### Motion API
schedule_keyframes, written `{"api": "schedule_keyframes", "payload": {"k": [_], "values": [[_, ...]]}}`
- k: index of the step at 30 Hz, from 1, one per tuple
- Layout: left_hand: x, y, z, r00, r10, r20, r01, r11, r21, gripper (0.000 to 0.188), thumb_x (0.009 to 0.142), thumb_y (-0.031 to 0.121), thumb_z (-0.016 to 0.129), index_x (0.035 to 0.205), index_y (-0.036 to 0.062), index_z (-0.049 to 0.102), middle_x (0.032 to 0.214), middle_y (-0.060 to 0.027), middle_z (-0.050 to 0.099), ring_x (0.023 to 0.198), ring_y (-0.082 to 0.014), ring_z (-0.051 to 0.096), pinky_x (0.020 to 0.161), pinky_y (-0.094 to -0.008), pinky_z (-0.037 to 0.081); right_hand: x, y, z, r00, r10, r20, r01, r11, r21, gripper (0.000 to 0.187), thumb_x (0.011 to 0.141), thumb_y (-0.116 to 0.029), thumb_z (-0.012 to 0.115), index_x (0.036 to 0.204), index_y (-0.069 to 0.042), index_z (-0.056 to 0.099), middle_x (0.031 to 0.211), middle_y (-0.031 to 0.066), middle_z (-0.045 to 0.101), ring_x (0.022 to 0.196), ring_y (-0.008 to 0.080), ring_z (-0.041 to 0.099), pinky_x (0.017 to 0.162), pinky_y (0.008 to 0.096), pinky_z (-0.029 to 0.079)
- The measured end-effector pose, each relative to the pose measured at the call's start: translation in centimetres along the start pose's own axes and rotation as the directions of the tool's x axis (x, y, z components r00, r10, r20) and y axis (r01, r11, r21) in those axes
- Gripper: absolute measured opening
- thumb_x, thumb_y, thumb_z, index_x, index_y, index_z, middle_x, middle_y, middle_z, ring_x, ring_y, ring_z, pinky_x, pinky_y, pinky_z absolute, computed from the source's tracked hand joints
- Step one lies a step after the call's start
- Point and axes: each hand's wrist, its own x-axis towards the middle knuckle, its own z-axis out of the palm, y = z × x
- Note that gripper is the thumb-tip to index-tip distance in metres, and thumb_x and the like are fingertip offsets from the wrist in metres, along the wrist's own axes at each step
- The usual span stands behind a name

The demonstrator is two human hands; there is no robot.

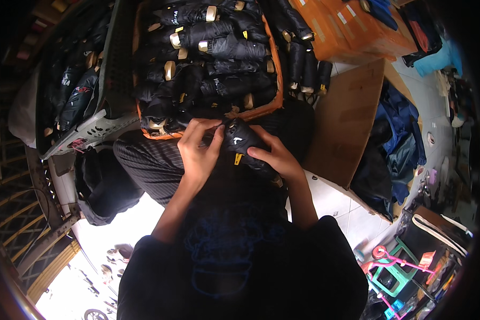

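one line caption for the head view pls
Both hands, left hand and right hand, hold a folded black umbrella before an orange crate of them.

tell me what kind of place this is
Probably a small packing workshop or stockroom. An orange crate brims with rolled black bundles, open cardboard boxes stand on the tiled floor, and both hands hold another black bundle.

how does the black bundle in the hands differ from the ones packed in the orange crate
The black bundle is held alone over the lap, gripped by the left hand and right hand; the bundles in the orange crate lie packed side by side, untouched. The held one shows a yellow tag and no band in view; several packed ones show tan bands. All are black rolled fabric.
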Motion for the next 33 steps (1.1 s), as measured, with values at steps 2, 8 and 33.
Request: {"api": "schedule_keyframes", "payload": {"k": [2, 8, 33], "values": [[-0.3, -0.1, 0.1, 0.999, -0.037, -0.003, 0.037, 0.999, -0.006, 0.013, 0.079, -0.004, 0.072, 0.091, -0.0022, 0.068, 0.085, -0.0103, 0.066, 0.074, -0.0177, 0.066, 0.069, -0.0275, 0.052, 0.1, 0.0, 0.2, 0.998, -0.063, -0.016, 0.06, 0.986, -0.155, 0.061, 0.084, -0.022, 0.072, 0.135, 0.0, 0.048, 0.124, 0.0114, 0.057, 0.113, 0.0216, 0.056, 0.095, 0.0335, 0.045], [-1.2, -1.1, 0.5, 0.984, -0.174, 0.049, 0.177, 0.981, -0.077, 0.012, 0.079, -0.004, 0.071, 0.09, -0.0018, 0.067, 0.086, -0.0113, 0.067, 0.076, -0.0192, 0.067, 0.07, -0.0283, 0.053, 0.0, -0.3, 0.9, 0.979, -0.189, -0.082, 0.125, 0.862, -0.492, 0.065, 0.077, -0.021, 0.079, 0.132, -0.001, 0.051, 0.122, 0.0137, 0.057, 0.113, 0.0282, 0.058, 0.096, 0.0358, 0.045], [-4.6, -2.9, -0.5, 0.938, -0.294, 0.185, 0.342, 0.878, -0.335, 0.007, 0.088, -0.003, 0.066, 0.094, -0.0039, 0.061, 0.091, -0.007, 0.063, 0.085, -0.0124, 0.06, 0.078, -0.0251, 0.048, 0.6, 3.1, 2.9, 0.992, 0.072, -0.103, -0.061, 0.992, 0.108, 0.062, 0.085, -0.024, 0.074, 0.134, -0.002, 0.043, 0.119, 0.0098, 0.056, 0.108, 0.0174, 0.056, 0.094, 0.0301, 0.046]]}}
